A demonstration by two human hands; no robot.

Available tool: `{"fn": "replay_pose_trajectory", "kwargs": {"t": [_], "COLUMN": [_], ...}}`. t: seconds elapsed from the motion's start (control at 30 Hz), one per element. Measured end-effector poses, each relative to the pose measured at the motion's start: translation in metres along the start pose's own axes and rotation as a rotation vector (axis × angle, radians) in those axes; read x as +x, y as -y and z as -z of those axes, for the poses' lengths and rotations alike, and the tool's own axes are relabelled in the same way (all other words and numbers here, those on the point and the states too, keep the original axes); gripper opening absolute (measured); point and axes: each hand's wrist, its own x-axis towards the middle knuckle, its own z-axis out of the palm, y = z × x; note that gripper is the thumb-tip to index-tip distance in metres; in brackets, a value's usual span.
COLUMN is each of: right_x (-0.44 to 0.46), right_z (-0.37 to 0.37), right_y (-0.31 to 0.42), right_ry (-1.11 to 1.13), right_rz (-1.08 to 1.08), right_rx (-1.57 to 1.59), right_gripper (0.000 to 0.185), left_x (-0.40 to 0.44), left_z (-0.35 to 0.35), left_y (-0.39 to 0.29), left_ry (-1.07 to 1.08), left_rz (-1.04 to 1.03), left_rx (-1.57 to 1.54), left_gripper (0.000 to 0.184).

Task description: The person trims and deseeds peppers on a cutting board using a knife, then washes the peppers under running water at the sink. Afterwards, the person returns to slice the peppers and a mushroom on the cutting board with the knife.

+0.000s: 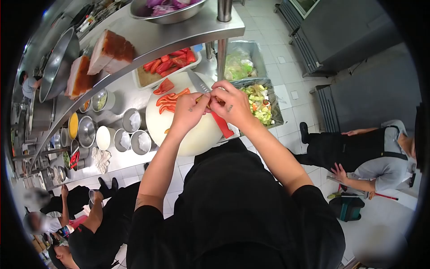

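Observation:
Both my hands meet over the right part of a round white cutting board (170, 130). My left hand (190, 110) has its fingers pinched together, and my right hand (229, 103) is closed right beside it; a small thing between them is too hidden to make out. A knife (198, 82) lies on the board just beyond my fingers. Left of my left hand are red pepper strips (168, 104) and a larger pepper piece (164, 86). One long red piece (222, 124) lies below my right hand, at the board's right edge.
Behind the board stands a tray of red peppers (170, 65). Metal containers (131, 120) line the counter at left. A raised shelf (179, 35) holds meat blocks and a bowl of purple onions. Bins with scraps (260, 105) stand at right. Other people stand at both sides.

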Motion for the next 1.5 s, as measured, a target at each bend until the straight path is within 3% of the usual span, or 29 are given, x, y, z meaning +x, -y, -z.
{"fn": "replay_pose_trajectory", "kwargs": {"t": [0.17, 0.3, 0.43, 0.5, 0.57, 0.6, 0.67, 0.7, 0.77, 0.8, 0.87, 0.9, 0.97, 1.0, 1.07, 1.1, 1.17, 1.23, 1.3, 1.4, 1.43, 1.5], "right_x": [-0.013, -0.019, -0.023, -0.040, -0.053, -0.064, -0.081, -0.068, -0.033, -0.040, -0.052, -0.074, -0.121, -0.123, -0.137, -0.132, -0.099, -0.067, -0.065, -0.053, -0.054, -0.057], "right_z": [0.009, 0.027, 0.036, 0.037, 0.051, 0.054, 0.053, 0.060, 0.082, 0.078, 0.075, 0.074, 0.068, 0.067, 0.062, 0.053, 0.018, -0.008, -0.057, -0.097, -0.108, -0.129], "right_y": [-0.027, -0.032, -0.058, -0.104, -0.160, -0.165, -0.161, -0.126, -0.029, -0.021, -0.010, -0.024, -0.078, -0.084, -0.080, -0.070, -0.034, 0.001, 0.000, 0.015, 0.013, 0.006], "right_ry": [-0.115, -0.050, -0.031, -0.014, 0.207, 0.214, 0.189, 0.196, -0.083, -0.075, 0.296, 0.294, 0.648, 0.650, 0.243, 0.247, 0.167, 0.321, 0.341, 0.385, 0.388, 0.414], "right_rz": [-0.218, -0.135, -0.231, -0.664, -0.828, -0.825, -0.525, -0.510, -0.241, -0.237, 0.134, 0.133, -0.525, -0.508, -0.297, -0.297, -0.294, -0.271, -0.209, -0.224, -0.227, -0.260], "right_rx": [0.133, 0.175, 0.195, 0.547, 0.205, 0.208, -0.675, -0.667, -0.067, -0.055, -0.567, -0.567, -0.827, -0.828, -0.437, -0.436, -0.040, 0.180, 0.347, 0.262, 0.259, 0.321], "right_gripper": [0.012, 0.013, 0.015, 0.017, 0.035, 0.035, 0.060, 0.060, 0.073, 0.073, 0.069, 0.069, 0.061, 0.061, 0.046, 0.046, 0.033, 0.027, 0.021, 0.015, 0.015, 0.014], "left_x": [0.000, 0.000, -0.004, -0.002, 0.000, 0.000, 0.006, 0.008, 0.014, 0.016, 0.018, 0.017, 0.019, 0.021, 0.032, 0.044, 0.059, 0.050, 0.020, -0.048, -0.063, -0.083], "left_z": [-0.037, -0.045, -0.049, -0.045, -0.044, -0.043, -0.042, -0.050, -0.064, -0.070, -0.068, -0.058, -0.010, 0.023, 0.086, 0.106, 0.124, 0.131, 0.120, 0.099, 0.093, 0.079], "left_y": [0.002, -0.001, -0.002, 0.003, 0.012, 0.017, 0.025, 0.028, 0.038, 0.033, 0.023, 0.030, 0.055, 0.068, 0.098, 0.108, 0.122, 0.125, 0.117, 0.119, 0.131, 0.157], "left_ry": [-0.060, -0.131, -0.146, -0.169, -0.196, -0.164, -0.150, -0.154, -0.142, -0.124, -0.083, -0.081, -0.351, -0.431, -0.578, -0.660, -0.588, -0.517, -0.587, -0.308, -0.307, -0.363], "left_rz": [-0.050, -0.100, -0.160, -0.146, -0.127, -0.093, -0.061, -0.054, -0.089, -0.079, -0.036, -0.038, -0.351, -0.277, -0.198, -0.206, -0.266, -0.320, -0.538, -0.215, -0.214, -0.405], "left_rx": [0.100, 0.119, 0.026, -0.043, -0.115, -0.044, 0.031, -0.012, -0.038, 0.002, 0.084, 0.085, 0.323, 0.322, 0.421, 0.517, 0.616, 0.717, 0.807, 0.593, 0.588, 0.713], "left_gripper": [0.040, 0.039, 0.039, 0.041, 0.043, 0.043, 0.043, 0.042, 0.040, 0.037, 0.032, 0.032, 0.028, 0.026, 0.023, 0.021, 0.020, 0.020, 0.018, 0.013, 0.013, 0.016]}}
